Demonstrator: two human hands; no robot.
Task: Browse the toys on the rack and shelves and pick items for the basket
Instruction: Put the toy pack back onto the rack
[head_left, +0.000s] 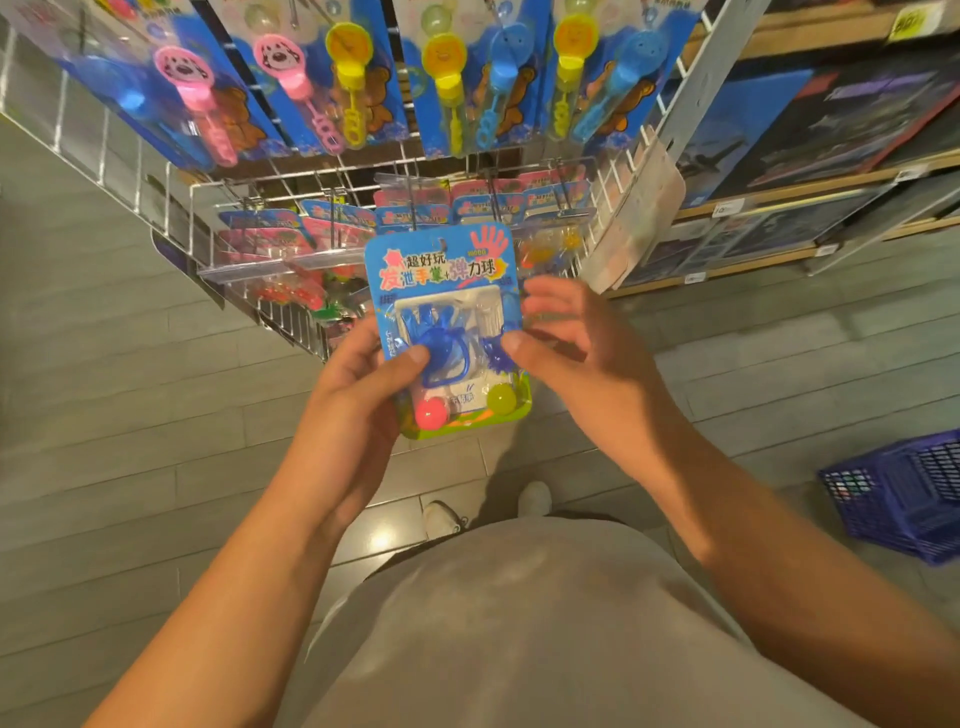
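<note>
Head view: only one camera is looking here, forward and down at both hands.
Toy pack (448, 322): it is standing upright in front of the person, between the two hands, with its long axis running up and down and its printed front facing the camera.
Left hand (358, 395): it is gripping the left edge of the pack, thumb lying on the front over the blue toy, the other fingers going behind the card where I cannot see them.
Right hand (566, 343): its fingers are relaxed and half spread, and the thumb is touching the right edge of the pack; it is steadying more than holding.
Rack (332, 182): it is hanging just behind the pack, with more packs of the same kind on its hooks and bubble wands (343, 78) above them.
Basket (904, 493): it is sitting on the floor (130, 415) far to the person's right and lower than the hands, well apart from the pack.
Deciding relation: the basket is lying on the right side, so the right hand is the nearer one, but the left hand is carrying the pack.
Judgement for next move: probably the pack is needing to pass to the right hand, or the body is needing to turn right and bend down.
</note>
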